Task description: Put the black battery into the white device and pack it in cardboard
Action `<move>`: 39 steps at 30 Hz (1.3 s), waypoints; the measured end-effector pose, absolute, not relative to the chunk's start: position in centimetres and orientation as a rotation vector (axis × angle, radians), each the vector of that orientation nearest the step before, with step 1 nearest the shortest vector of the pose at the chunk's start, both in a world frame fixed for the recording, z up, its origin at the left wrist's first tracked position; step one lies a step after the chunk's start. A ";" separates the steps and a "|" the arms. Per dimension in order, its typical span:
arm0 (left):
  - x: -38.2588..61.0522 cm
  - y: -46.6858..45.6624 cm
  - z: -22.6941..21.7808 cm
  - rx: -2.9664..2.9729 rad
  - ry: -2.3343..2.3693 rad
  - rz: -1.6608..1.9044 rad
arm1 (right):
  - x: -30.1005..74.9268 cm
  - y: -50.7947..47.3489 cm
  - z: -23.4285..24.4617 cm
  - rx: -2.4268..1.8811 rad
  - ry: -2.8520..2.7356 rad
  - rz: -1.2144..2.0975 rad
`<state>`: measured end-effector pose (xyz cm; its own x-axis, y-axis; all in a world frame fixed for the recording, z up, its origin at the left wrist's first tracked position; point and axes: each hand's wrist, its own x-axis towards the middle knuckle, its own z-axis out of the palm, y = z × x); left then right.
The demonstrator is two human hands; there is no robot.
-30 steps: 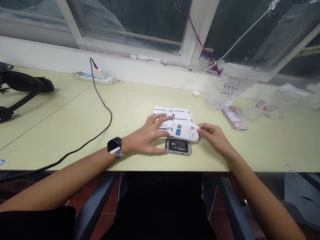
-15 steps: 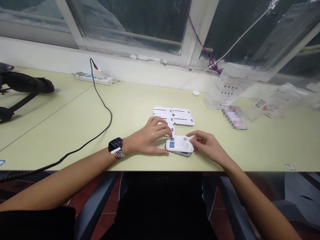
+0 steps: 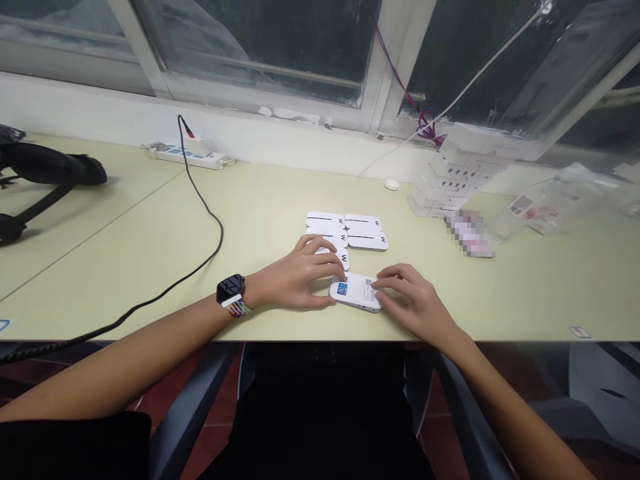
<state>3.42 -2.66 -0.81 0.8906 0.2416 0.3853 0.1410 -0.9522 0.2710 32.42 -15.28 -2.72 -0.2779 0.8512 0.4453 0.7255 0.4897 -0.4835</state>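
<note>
A flat white case with rounded corners lies on the table near its front edge. Its upper face bears a blue sticker and small print; a thin grey edge shows below. Around its left end, my left hand grips with the thumb at the near corner and the fingers at the far side. My right hand has its thumb and fingers on the right end, partly covering it. Just beyond, several white rounded pieces with a black line and a "W" lie in two columns, one partly behind my left hand.
A black cable curves across the table on the left from a power strip. White boxes are stacked at the back right, beside clear plastic bags. A small white oval object lies near the wall. A black stand is far left.
The printed cover, which sat askew over the grey lower part, now lies lined up with it. My right hand has shifted slightly left and its fingers now rest on top of the right end.
</note>
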 end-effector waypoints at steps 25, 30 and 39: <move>3.7 -2.8 -0.5 2.723 0.285 0.559 | 35.0 -13.3 -2.0 -1.199 -2.172 0.746; 4.2 -2.3 -0.4 2.683 0.320 0.459 | 34.9 -13.3 -1.7 -1.219 -2.181 0.798; 4.7 -2.9 -0.1 2.659 0.306 0.402 | 34.6 -13.6 -1.7 -1.179 -2.146 0.852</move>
<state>4.75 -2.92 -0.08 0.9336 0.2743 0.2307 0.1492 -0.8826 0.4458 34.62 -13.61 -1.71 -0.4697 0.8691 0.1549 0.5259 0.4164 -0.7416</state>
